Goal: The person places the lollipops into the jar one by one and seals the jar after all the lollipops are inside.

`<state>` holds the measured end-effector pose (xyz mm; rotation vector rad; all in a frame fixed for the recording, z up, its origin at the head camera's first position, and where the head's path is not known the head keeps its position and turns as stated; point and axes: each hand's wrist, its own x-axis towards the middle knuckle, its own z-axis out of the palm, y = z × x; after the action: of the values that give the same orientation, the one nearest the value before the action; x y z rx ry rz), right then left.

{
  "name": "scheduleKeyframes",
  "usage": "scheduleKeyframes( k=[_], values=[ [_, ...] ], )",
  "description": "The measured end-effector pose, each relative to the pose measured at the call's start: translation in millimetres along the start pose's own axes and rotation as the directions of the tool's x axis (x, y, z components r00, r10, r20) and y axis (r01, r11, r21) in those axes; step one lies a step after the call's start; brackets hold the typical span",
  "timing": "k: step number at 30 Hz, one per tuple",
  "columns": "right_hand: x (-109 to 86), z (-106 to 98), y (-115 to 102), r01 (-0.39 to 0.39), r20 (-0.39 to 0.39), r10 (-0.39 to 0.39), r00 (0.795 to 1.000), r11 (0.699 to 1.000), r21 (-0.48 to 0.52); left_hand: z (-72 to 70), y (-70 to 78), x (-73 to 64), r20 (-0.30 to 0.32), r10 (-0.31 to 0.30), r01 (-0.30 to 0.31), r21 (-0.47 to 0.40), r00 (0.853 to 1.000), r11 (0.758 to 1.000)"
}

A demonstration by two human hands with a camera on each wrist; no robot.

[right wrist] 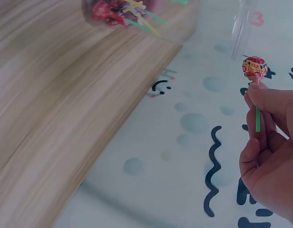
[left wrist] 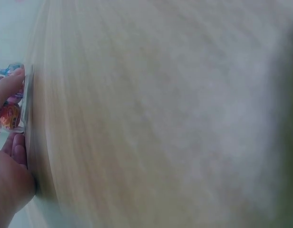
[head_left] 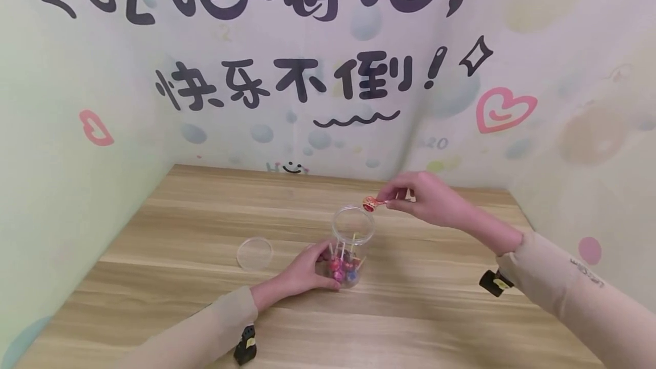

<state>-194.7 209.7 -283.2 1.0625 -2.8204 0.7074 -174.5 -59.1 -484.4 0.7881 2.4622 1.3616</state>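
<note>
A clear plastic jar [head_left: 353, 238] stands upright on the table with its mouth uncovered. Several wrapped lollipops [head_left: 344, 266] are inside, sticks pointing up. My left hand [head_left: 306, 269] grips the jar low on its left side, thumb at the front and fingers behind. In the left wrist view, an orange-wrapped lollipop [left wrist: 10, 116] shows through the jar wall between thumb and fingers. My right hand [head_left: 427, 198] pinches a lollipop [right wrist: 254, 69] with a red and orange wrapper by its green stick, just below the head. It is above the jar's rim, a little to the right.
A round clear lid [head_left: 254, 253] lies flat on the wooden table [head_left: 169, 278] left of the jar. A printed wall cloth [head_left: 287, 130] with dark lettering rises behind the table's far edge and along both sides.
</note>
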Motion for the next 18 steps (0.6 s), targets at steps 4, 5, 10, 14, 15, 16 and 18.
scheduleKeyframes(
  k=[4, 5, 10, 14, 15, 16, 18],
  values=[
    [7.3, -0.7, -10.9, 0.02, 0.031, -0.021, 0.999, 1.0, 0.01, -0.9, 1.2, 0.3, 0.003, 0.001, -0.001, 0.006, 1.0, 1.0],
    [8.7, -0.6, -13.3, 0.024, 0.04, -0.024, 0.999, 1.0, 0.016, -1.0, 1.5, 0.3, 0.002, 0.001, -0.001, 0.008, 1.0, 1.0],
    [16.0, 2.2, -23.0, 0.055, 0.095, -0.059, 0.994, 0.997, 0.045, -1.8, 2.6, -0.2, -0.001, 0.009, -0.009, 0.005, 1.0, 1.0],
    [20.2, 6.7, -28.3, 0.08, 0.142, -0.089, 0.986, 0.995, 0.066, -2.0, 2.2, -0.8, -0.001, 0.014, -0.014, -0.004, 1.0, 1.0],
    [20.7, 7.9, -29.1, 0.086, 0.149, -0.096, 0.984, 0.994, 0.071, -2.0, 2.0, -0.7, 0.0, 0.016, -0.016, -0.007, 1.0, 1.0],
    [21.2, 9.2, -29.9, 0.089, 0.156, -0.1, 0.983, 0.993, 0.075, -1.9, 1.8, -0.5, 0.0, 0.02, -0.02, -0.009, 1.0, 1.0],
    [21.8, 11.1, -31.8, 0.101, 0.164, -0.112, 0.98, 0.992, 0.075, -1.9, 1.4, -0.1, 0.001, 0.025, -0.025, -0.012, 1.0, 1.0]
  ],
)
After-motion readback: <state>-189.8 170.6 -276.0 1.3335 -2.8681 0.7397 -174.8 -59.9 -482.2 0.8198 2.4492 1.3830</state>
